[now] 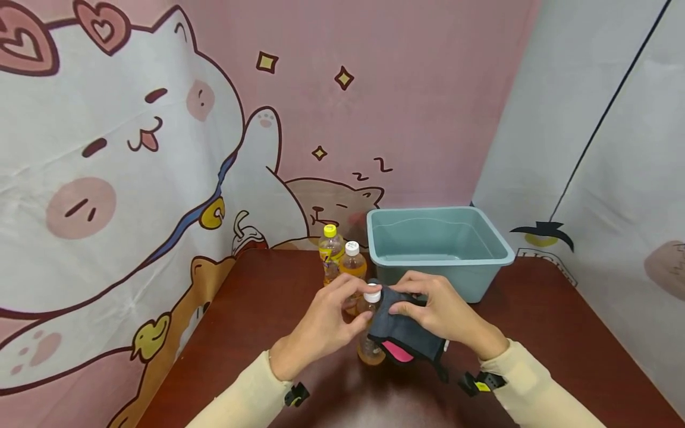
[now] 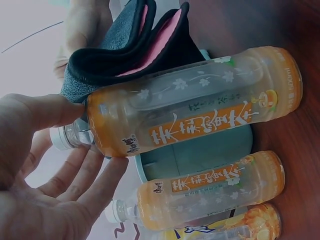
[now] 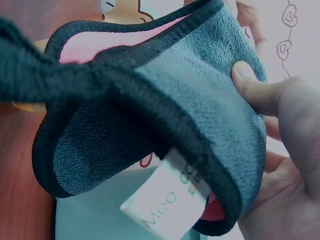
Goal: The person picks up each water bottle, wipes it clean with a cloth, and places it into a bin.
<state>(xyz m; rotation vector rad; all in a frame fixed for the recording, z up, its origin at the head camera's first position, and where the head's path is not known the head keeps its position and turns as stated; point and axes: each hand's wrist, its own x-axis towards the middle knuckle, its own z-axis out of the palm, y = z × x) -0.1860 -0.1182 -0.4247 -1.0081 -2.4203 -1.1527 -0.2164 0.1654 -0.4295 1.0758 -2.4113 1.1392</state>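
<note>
My left hand is at the top of a clear tea bottle with an orange label and a white cap. In the left wrist view the thumb lies on one side of its neck and shoulder, the fingers on the other. The bottle stands upright on the table. My right hand pinches a folded cleaning cloth, dark grey outside and pink inside, with black edging. A black hanging loop and a white tag hang from it. The cloth lies against the bottle's side.
Behind the held bottle stand a second white-capped tea bottle and a yellow-capped bottle. A blue-green plastic bin sits at the back right of the dark red table. A printed cartoon backdrop hangs around the table.
</note>
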